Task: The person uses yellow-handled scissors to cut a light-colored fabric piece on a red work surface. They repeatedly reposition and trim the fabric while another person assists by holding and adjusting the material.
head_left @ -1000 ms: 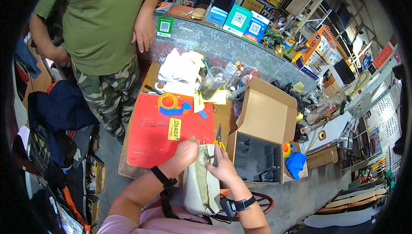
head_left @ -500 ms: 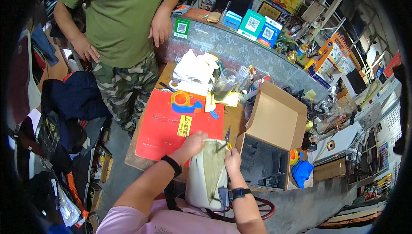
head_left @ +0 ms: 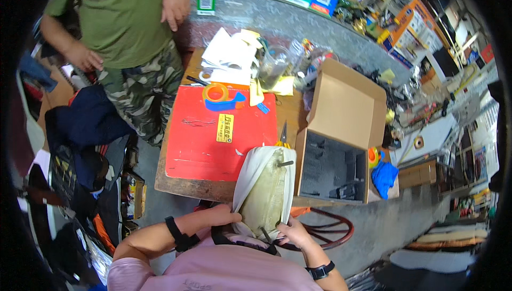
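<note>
A padded cushion like a headrest, with a pale foam-coloured face and two dark metal posts, stands between my arms at the table's near edge. A white cover wraps its sides and leaves that face bare. My left hand is closed on the cover's edge at the near left, fingertips partly hidden. At the near right corner, beside the lower post, my right hand pinches the cover. Just past the cushion's far end lie scissors with yellow handles.
A red board and an orange-and-blue tape dispenser lie on the wooden table. To the right stands an open cardboard box with dark foam inside. A person in a green shirt stands at the far left. A dark red ring is below the table.
Both my hands have gone from the cushion's far end to its near end, where they grip the cover. The far post is now uncovered by my hands. The view has shifted.
</note>
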A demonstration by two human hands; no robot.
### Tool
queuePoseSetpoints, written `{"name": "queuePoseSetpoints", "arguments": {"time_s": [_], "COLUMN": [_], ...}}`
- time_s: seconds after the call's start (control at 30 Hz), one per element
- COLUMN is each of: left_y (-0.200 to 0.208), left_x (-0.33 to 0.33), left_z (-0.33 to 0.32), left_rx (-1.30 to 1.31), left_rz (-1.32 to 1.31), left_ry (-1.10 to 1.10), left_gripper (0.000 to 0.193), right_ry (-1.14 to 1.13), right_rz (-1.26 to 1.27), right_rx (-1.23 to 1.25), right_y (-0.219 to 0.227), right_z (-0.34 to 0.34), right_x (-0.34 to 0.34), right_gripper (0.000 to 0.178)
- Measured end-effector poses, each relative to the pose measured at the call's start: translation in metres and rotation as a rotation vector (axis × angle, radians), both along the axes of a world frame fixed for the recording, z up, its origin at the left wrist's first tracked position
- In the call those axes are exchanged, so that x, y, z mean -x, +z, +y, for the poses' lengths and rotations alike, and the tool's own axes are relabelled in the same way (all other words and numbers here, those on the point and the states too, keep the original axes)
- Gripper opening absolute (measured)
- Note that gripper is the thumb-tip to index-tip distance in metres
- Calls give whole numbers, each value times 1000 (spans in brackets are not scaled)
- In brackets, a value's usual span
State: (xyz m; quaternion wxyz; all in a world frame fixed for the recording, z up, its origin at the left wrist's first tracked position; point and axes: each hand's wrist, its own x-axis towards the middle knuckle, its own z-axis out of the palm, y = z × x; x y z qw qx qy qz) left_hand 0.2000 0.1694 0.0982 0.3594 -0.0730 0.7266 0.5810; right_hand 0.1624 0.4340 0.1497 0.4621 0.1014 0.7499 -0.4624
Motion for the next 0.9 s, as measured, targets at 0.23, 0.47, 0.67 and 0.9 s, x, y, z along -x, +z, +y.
{"name": "queuePoseSetpoints", "arguments": {"time_s": [0.23, 0.47, 0.67, 0.9], "left_y": [31, -5, -29, 24], "left_x": [15, 44, 44, 126], "left_z": [-11, -34, -52, -67], "left_rx": [-443, -291, -313, 321], "left_rz": [-370, -315, -278, 420], "left_ry": [170, 291, 261, -46], "left_gripper": [70, 52, 46, 98], "right_ry": [-445, -563, -626, -98], "right_rz": [37, 86, 84, 438], "right_rx": [158, 169, 214, -52], "right_y": [-5, -20, -25, -16], "right_z": [-43, -61, -64, -51], "right_x": [-33, -3, 7, 8], "right_gripper": [37, 34, 25, 28]}}
